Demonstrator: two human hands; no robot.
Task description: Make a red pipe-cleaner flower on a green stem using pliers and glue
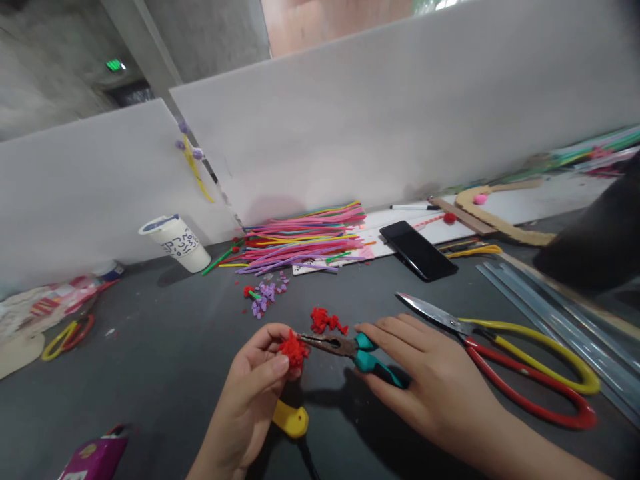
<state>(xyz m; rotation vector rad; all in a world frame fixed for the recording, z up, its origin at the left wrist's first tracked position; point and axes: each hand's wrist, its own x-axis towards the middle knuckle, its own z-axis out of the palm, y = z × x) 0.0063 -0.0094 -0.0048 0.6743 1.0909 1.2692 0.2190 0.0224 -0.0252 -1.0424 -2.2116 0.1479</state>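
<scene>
Between the thumb and fingers of my left hand (257, 387) is a small fluffy red flower-like piece (295, 351). My right hand (425, 373) grips the teal handles of long-nose pliers (335, 345), whose tips touch the red piece's upper right side. Just behind the pliers lies a small heap of red bits (326, 320). Purple bits (266, 297) are scattered farther back, with a small red-tipped green stem among them. A yellow tool with a black cord (293, 420) lies below my left hand, partly hidden by it.
Large scissors (530, 363) with red and yellow handles lie to the right, by clear sticks (565, 320). Behind are a black phone (419, 251), bundled coloured pipe cleaners (300, 240) and a white cup (180, 245). Smaller scissors (67, 339) and a purple box (97, 457) are left.
</scene>
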